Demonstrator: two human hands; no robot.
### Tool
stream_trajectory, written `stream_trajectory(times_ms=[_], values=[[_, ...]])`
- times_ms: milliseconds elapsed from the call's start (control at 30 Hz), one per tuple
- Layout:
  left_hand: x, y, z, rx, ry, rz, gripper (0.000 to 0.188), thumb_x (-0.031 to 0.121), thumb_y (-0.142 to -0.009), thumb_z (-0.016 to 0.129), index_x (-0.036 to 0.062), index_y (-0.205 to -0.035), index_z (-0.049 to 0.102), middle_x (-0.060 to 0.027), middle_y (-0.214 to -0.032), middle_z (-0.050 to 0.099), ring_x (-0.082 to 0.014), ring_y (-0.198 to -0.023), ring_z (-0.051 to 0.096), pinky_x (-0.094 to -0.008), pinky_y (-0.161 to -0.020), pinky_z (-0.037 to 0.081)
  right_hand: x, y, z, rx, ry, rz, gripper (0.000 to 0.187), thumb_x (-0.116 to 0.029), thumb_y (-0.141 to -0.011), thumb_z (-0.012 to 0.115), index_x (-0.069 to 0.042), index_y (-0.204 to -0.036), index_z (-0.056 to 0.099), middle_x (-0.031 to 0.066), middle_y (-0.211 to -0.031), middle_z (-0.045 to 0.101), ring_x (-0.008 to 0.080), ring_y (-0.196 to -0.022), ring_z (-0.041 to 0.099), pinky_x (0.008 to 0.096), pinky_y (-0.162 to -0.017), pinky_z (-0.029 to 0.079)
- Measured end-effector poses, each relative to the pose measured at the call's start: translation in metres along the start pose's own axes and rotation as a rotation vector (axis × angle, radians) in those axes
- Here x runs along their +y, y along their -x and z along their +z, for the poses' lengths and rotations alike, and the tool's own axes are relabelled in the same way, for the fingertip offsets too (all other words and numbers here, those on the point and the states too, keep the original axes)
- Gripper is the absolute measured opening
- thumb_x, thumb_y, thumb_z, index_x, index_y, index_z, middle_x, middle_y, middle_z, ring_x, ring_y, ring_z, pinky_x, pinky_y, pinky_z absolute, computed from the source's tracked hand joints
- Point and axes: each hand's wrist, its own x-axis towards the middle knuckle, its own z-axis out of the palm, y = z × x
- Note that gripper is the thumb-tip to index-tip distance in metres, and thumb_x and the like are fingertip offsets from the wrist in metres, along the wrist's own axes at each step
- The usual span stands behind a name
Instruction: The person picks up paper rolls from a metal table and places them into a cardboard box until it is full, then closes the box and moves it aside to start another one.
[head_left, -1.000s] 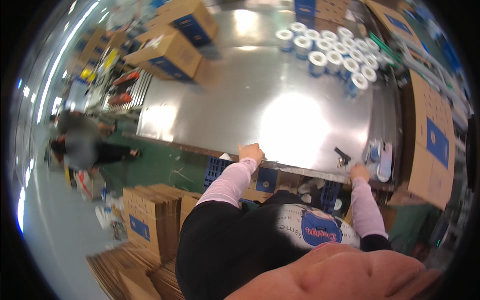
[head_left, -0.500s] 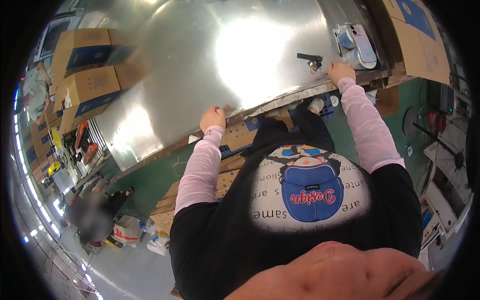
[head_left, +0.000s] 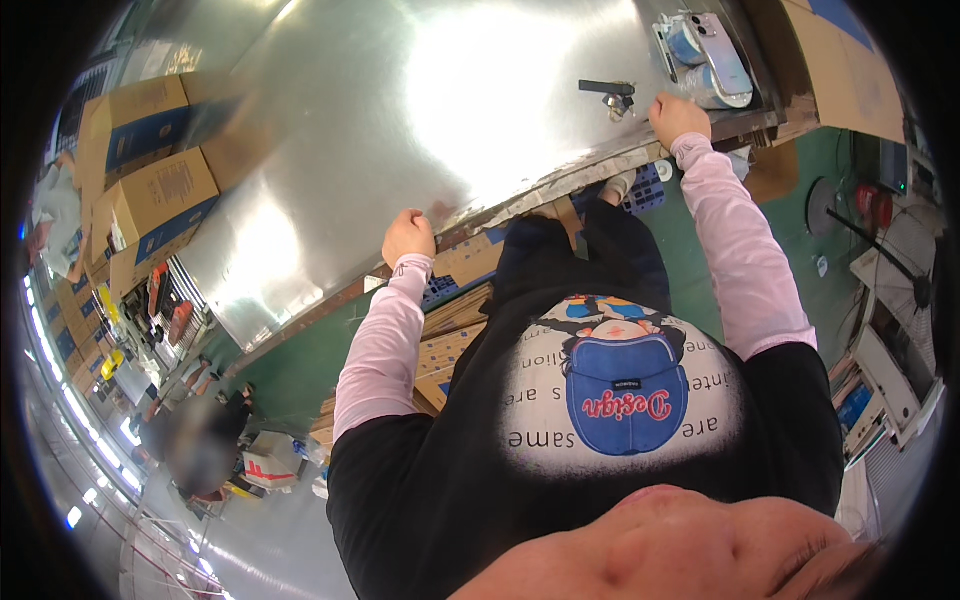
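My left hand rests on the near edge of a shiny metal table, fingers curled over the rim. My right hand also sits curled on the table's edge, further right. Just beside the right hand lies a small dark metal tool. Beyond it, at the table's far right, a phone lies on top of white and blue tape rolls. Neither hand holds a loose object.
Cardboard boxes with blue panels stand at the table's left end, another large box at the right. More boxes and a blue crate sit under the table on the green floor. A blurred person stands at lower left.
The view has tilted down and swung, so the table slid upward and my torso fills the frame. Both hands stay on the table's edge; the far tape rolls left the view.
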Motion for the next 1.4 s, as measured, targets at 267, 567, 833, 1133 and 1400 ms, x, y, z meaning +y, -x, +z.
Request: stream_trajectory(times_ms=[267, 567, 833, 1133, 1400], values=[[0.0032, 0.0026, -0.0024, -0.007, 0.002, -0.01, 0.027, 0.026, -0.083, 0.047, 0.0151, -0.092, 0.07, -0.0112, -0.09, 0.069, -0.0325, -0.085, 0.065, -0.0432, -0.075, 0.052, 0.0014, -0.002, 0.0028, 0.009, -0.017, -0.003, 0.029, -0.029, -0.086, 0.044, -0.01, -0.09, 0.065, 0.0174, -0.087, 0.068, 0.0374, -0.082, 0.064, 0.0473, -0.074, 0.051], [0.0001, 0.0022, 0.0038, 0.064, -0.01, 0.016, 0.027, 0.026, -0.083, 0.047, 0.0147, -0.091, 0.07, -0.0129, -0.087, 0.069, -0.0336, -0.083, 0.065, -0.0437, -0.074, 0.052, 0.0004, 0.0003, 0.0002, -0.01, -0.015, 0.007, 0.03, -0.029, -0.086, 0.043, -0.01, -0.092, 0.065, 0.0169, -0.089, 0.068, 0.0369, -0.084, 0.065, 0.0472, -0.075, 0.051], [-0.0011, 0.0043, 0.0047, 0.013, -0.016, -0.035, 0.027, 0.027, -0.084, 0.046, 0.0168, -0.09, 0.071, -0.0131, -0.086, 0.069, -0.0341, -0.082, 0.066, -0.0447, -0.073, 0.052, -0.0001, -0.0022, 0.0009, -0.02, -0.01, -0.005, 0.032, -0.03, -0.087, 0.042, -0.01, -0.095, 0.065, 0.0165, -0.091, 0.068, 0.0365, -0.086, 0.065, 0.0466, -0.077, 0.052], [0.0028, 0.0033, 0.0031, 0.017, -0.003, -0.066, 0.027, 0.027, -0.083, 0.047, 0.0172, -0.091, 0.071, -0.0123, -0.088, 0.069, -0.0337, -0.083, 0.065, -0.0439, -0.073, 0.052, 0.0026, -0.0031, 0.0015, -0.036, 0.008, 0.003, 0.033, -0.03, -0.088, 0.041, -0.011, -0.099, 0.065, 0.0166, -0.094, 0.068, 0.0357, -0.088, 0.065, 0.0463, -0.079, 0.051], [0.0055, 0.0054, -0.0002, 0.023, 0.044, -0.107, 0.026, 0.026, -0.081, 0.05, 0.0162, -0.092, 0.07, -0.012, -0.088, 0.07, -0.0324, -0.084, 0.066, -0.043, -0.074, 0.052, -0.0016, -0.0026, 0.0001, -0.046, -0.001, 0.002, 0.033, -0.03, -0.086, 0.041, -0.011, -0.098, 0.065, 0.0165, -0.094, 0.068, 0.0363, -0.088, 0.065, 0.0471, -0.079, 0.051]])
